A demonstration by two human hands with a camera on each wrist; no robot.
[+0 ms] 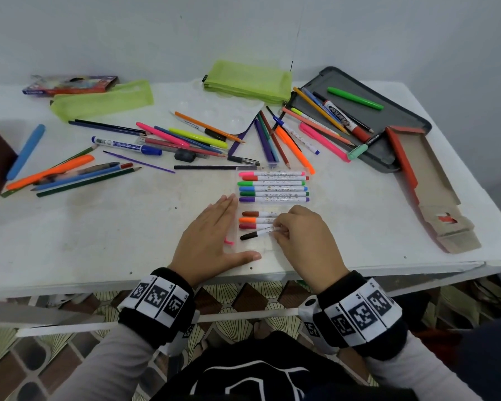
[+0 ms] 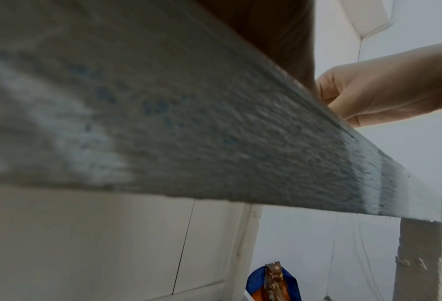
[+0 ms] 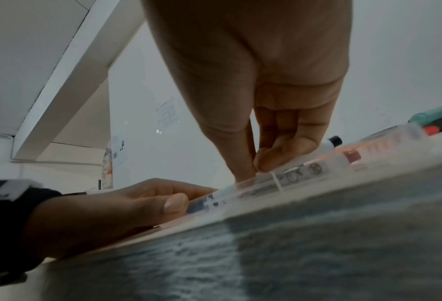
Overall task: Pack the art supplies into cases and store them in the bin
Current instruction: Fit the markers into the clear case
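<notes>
My clear case (image 1: 272,250) sits near the tabletop (image 1: 99,227) front edge — right grip (image 1: 298,230) pinches the black marker (image 1: 255,234), cap pointing left; left grip (image 1: 211,233) lies flat, released, beside the case.

The right hand (image 1: 298,235) covers the near markers' (image 1: 256,220) right ends (print on them too blurred to read).

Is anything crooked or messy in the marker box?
Yes. The black marker that the right hand pinches lies slanted in the clear case, while the other markers lie in straight rows. Many loose pens and pencils sprawl across the table.
</notes>
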